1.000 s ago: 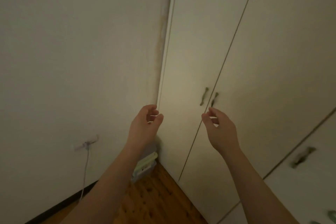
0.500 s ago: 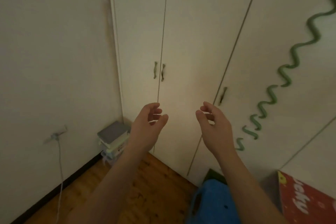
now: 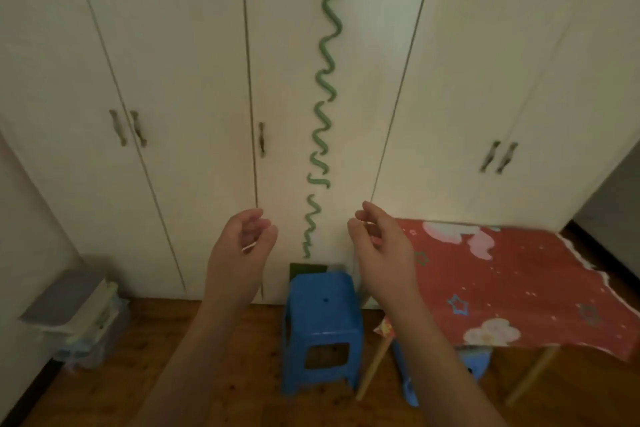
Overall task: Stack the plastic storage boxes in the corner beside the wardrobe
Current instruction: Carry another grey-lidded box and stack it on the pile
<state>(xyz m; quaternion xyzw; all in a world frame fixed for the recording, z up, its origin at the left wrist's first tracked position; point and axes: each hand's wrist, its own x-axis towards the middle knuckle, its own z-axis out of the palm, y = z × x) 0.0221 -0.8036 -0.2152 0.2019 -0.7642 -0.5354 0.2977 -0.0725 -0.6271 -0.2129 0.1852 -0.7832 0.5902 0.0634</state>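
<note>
A stack of clear plastic storage boxes (image 3: 74, 322) with a grey lid on top stands on the floor at the lower left, in the corner where the wall meets the white wardrobe (image 3: 194, 80). My left hand (image 3: 240, 253) and my right hand (image 3: 381, 253) are raised in front of me, well to the right of the stack. Both hold nothing, with the fingers loosely curled and apart. Neither hand touches anything.
A blue plastic stool (image 3: 320, 329) stands on the wooden floor just below my hands. A low table with a red patterned cloth (image 3: 519, 288) fills the right side, with another blue stool partly hidden under it. A green wavy strip (image 3: 325, 97) runs down a wardrobe door.
The view has swung right, away from the corner: the box stack slid to the lower left and the stool and red table came into sight. My hands kept the same empty pose.
</note>
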